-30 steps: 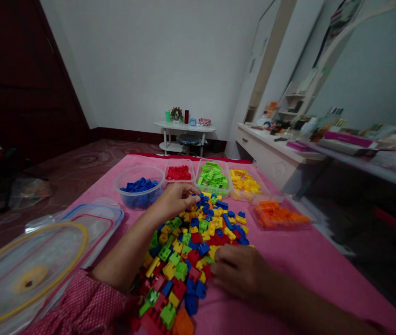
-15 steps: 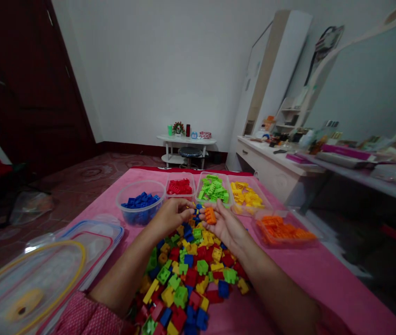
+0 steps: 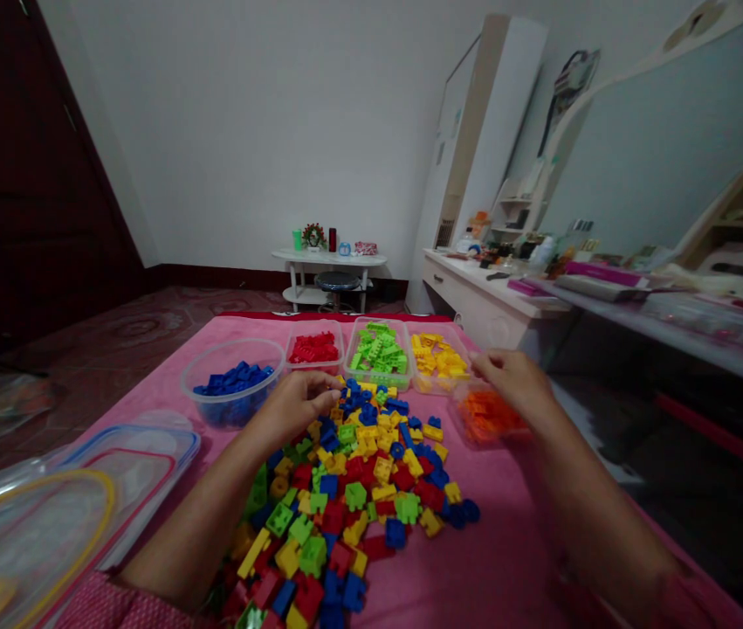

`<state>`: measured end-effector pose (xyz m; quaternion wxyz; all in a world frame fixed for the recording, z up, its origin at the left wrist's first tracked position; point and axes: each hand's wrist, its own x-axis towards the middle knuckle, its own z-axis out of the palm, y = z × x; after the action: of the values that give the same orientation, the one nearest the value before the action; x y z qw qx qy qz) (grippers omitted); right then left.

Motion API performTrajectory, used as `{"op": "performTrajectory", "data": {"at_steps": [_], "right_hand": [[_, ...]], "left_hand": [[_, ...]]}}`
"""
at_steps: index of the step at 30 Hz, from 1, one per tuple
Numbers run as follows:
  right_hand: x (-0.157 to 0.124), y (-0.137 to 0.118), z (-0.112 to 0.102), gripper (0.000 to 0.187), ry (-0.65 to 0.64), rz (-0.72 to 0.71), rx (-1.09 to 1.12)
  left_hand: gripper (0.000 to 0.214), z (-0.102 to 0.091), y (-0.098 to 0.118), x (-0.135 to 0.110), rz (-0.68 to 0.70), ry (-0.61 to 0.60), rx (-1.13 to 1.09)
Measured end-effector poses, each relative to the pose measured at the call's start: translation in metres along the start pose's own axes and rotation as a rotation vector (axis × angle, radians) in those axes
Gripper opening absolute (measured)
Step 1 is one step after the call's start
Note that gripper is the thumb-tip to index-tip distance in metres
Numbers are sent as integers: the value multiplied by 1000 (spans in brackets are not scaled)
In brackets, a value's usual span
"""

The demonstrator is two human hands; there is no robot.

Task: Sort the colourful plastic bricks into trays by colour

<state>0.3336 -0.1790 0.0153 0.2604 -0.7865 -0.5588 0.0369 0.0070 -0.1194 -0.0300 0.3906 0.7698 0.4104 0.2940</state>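
My left hand (image 3: 299, 404) is over the far left of a heap of toy building bricks (image 3: 351, 489) in blue, yellow, green and red. Its fingers are loosely bent, with a gap between thumb and forefinger, and nothing shows in it. My right hand (image 3: 516, 377) is above the clear box of orange bricks (image 3: 485, 418), its fingertips near the corner of the box of yellow bricks (image 3: 437, 358). The back of the hand hides most of its fingers, and no brick can be seen in it.
A round tub of blue bricks (image 3: 233, 384), a box of red bricks (image 3: 314, 348) and a box of green bricks (image 3: 377, 351) line the table's far side. Lids (image 3: 115, 489) lie at the left. A dressing table (image 3: 495, 293) stands to the right.
My right hand has moved right from above the heap to the orange box; the orange brick it held is out of sight. My left hand stays by the heap. The view has turned slightly right.
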Motion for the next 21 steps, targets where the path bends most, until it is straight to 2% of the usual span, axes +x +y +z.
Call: {"op": "performTrajectory", "data": {"at_steps": [1, 3, 5, 8, 15, 19, 21], "right_hand": [[-3, -2, -1, 47, -59, 2, -178], [-11, -10, -1, 49, -172, -11, -385], [-18, -19, 3, 42, -270, -62, -491], [-23, -28, 12, 24, -286, -97, -577], [-27, -36, 21, 17, -288, -184, -421], [-42, -59, 24, 27, -110, -197, -404], [-54, -74, 31, 26, -110, -303, -277]], "left_hand": [[33, 0, 1, 0, -1, 0, 2], [33, 0, 2, -1, -1, 1, 13], [32, -1, 2, -1, 1, 7, 30], [32, -2, 2, -2, 13, 8, 56], [32, -13, -4, -2, 0, 50, 121], [32, -26, -3, -3, -13, 58, 185], [33, -33, -2, -6, -23, 47, 232]]}}
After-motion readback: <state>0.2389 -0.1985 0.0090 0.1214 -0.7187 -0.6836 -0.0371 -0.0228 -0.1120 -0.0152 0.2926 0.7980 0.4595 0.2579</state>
